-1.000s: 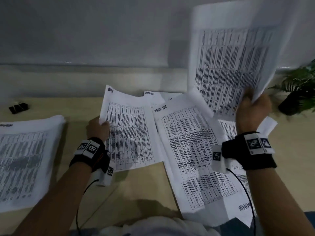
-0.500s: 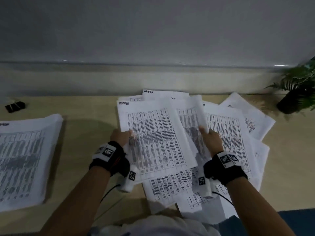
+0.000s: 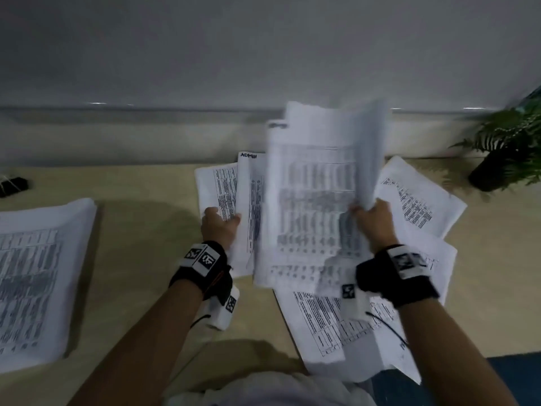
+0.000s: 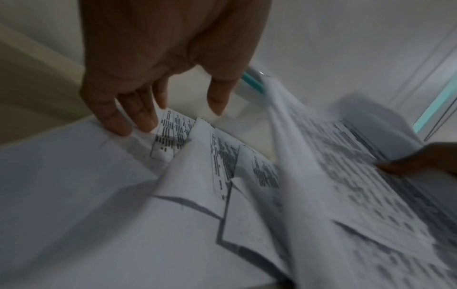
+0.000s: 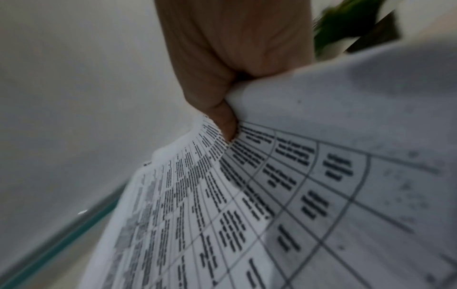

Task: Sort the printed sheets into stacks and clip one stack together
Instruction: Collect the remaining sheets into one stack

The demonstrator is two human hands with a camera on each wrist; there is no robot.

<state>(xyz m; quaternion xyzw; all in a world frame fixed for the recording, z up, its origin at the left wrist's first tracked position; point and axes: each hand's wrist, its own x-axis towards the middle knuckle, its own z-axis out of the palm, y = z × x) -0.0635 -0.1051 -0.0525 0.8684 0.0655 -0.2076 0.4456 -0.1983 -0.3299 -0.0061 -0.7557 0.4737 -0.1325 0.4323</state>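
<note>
Printed sheets (image 3: pixel 310 206) fill the middle of my head view: a bunch of them is raised off the table, blurred, its upper edge up against the grey wall behind. My right hand (image 3: pixel 373 221) grips that bunch at its right side; in the right wrist view the thumb (image 5: pixel 222 115) is curled down onto the tabled print and the paper is squeezed into the fist, so that hand is clamped on the sheets. My left hand (image 3: pixel 219 227) sits at the left edge of the loose pile (image 3: pixel 409 206). In the left wrist view its fingers (image 4: pixel 118 117) are nearly straight, with the tips pressing on a sheet that lies flat, and the thumb (image 4: pixel 220 97) stands apart and touches nothing I can see. That hand is relaxed and spread, not gripping.

More sheets lie fanned on the table (image 3: pixel 140 230) under and around the raised bunch, some overlapping, one reaching the near edge. One sheet behind the left hand has a handwritten heading that reads like ADMIN (image 3: pixel 248 155). Well apart to the left lies a separate sorted stack (image 3: pixel 32 273), squared and flat. A black binder clip (image 3: pixel 13 186) rests at the far left near the wall. A potted fern (image 3: pixel 506 153) stands at the far right.
</note>
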